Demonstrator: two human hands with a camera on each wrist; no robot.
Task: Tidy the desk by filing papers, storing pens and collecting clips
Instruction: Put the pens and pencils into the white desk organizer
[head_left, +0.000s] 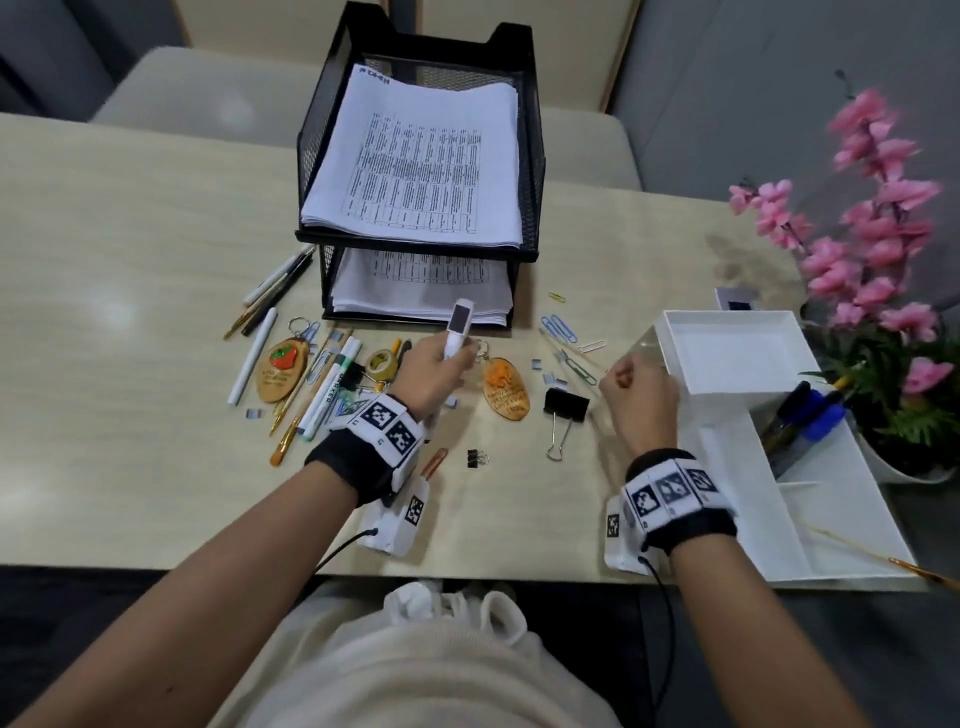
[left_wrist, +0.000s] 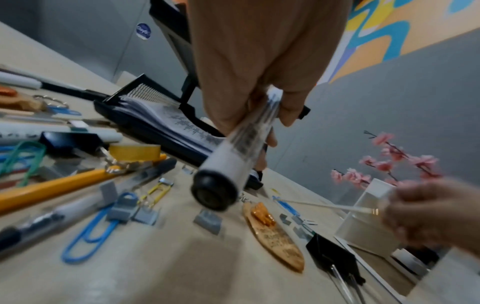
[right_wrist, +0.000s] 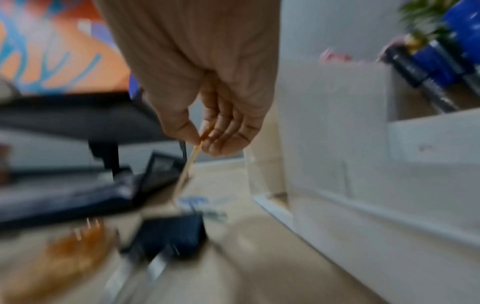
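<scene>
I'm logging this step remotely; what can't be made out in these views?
- Thin stick pinched by the right hand: right wrist view is motion-blurred, so its type is unclear.
- White marker in the left hand: label unreadable, blurred in the left wrist view.
- Pens in the white organizer: partly hidden by its wall, head view.

Black wristbands (head_left: 363, 457) with white tag-marked camera blocks

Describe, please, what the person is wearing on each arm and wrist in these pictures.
Both forearms are bare, with no sleeves. The left wrist and right wrist each carry a black fabric band faced with white tiles printed with black square code markers. Under each band hangs a white box bearing another marker, and a thin black cable runs from each box toward the body, which is clothed in cream.
</scene>
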